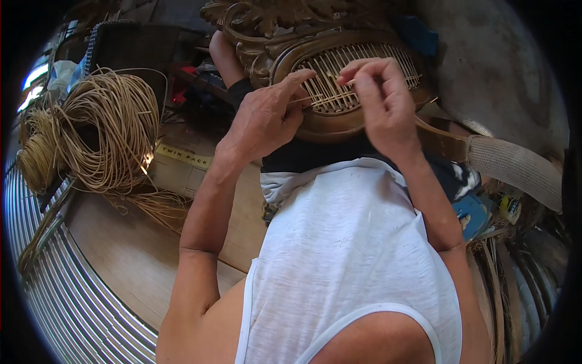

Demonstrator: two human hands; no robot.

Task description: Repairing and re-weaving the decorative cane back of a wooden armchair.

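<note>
Clock positions are taken from the centre of the view. A corrugated sheet [85,309] curves along the rim at 8 o'clock. A large coil of pale cane [112,130] stands between 9 and 10 o'clock, with a smaller bundle [36,161] against its left side. The left hand [264,115] is at 11 o'clock, at the left end of the lattice, its fingers bent; whether they clamp a strand cannot be told. The lattice of pale strips [330,88] is at 1 o'clock, set within an oval opening in a carved wooden frame [324,125]. The right hand [388,100] is between 1 and 2 o'clock, over the lattice, thumb and fingers curled close together; a clamped strand cannot be confirmed. A woven band [515,170] extends toward the rim at 3 o'clock.
</note>
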